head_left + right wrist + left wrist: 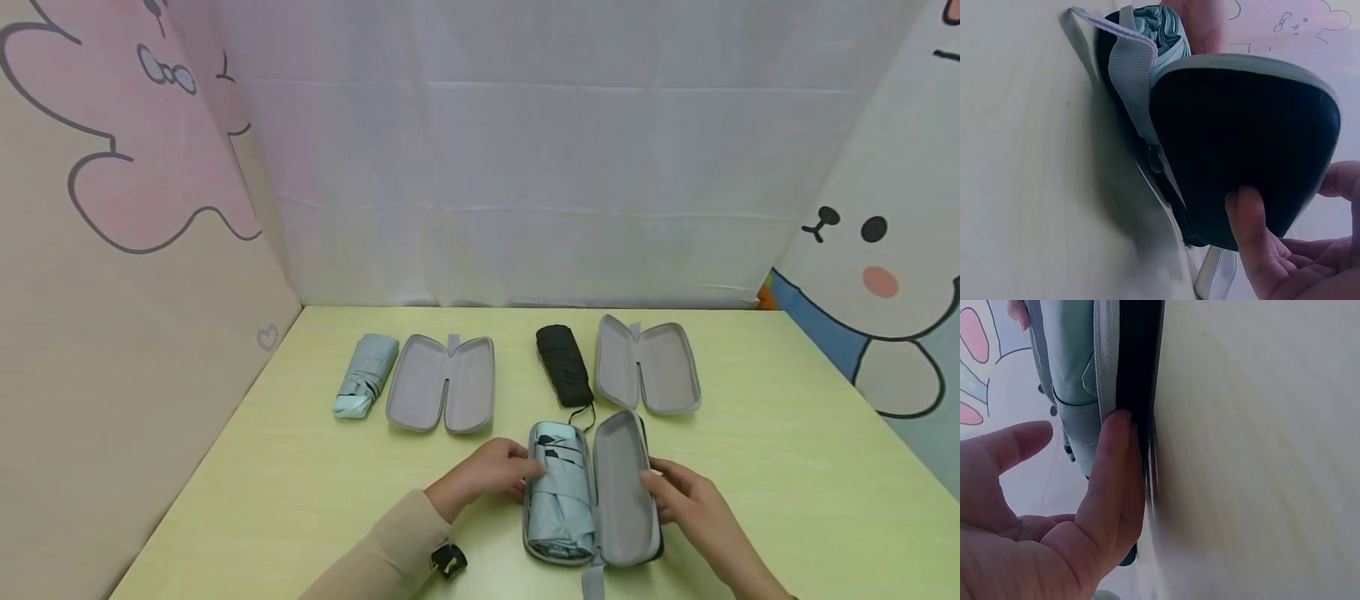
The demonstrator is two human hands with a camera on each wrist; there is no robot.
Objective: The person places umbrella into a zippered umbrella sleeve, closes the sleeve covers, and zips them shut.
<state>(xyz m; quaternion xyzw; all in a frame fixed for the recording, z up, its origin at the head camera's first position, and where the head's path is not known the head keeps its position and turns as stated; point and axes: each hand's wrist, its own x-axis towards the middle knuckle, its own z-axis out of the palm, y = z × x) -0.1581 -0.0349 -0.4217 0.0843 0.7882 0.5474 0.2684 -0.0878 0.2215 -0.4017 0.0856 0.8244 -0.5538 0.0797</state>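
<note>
An open zippered case (626, 500), grey inside and black outside, lies in front of me with a folded light-blue umbrella (562, 508) in its left half. My left hand (491, 471) is at that half's outer side; in the left wrist view its fairly straight fingers (1110, 469) touch the side wall, the thumb held apart. My right hand (693, 504) holds the raised right half by its outer edge, thumb on the inner side. In the right wrist view, a fingertip (1249, 206) presses the black outer shell (1241, 137).
Behind, a black folded umbrella (564, 365) with a wrist cord lies beside an open grey case (670, 367). Further left are another light-blue folded umbrella (367, 375) and a second open grey case (468, 387). A white curtain (525, 167) hangs at the table's back edge.
</note>
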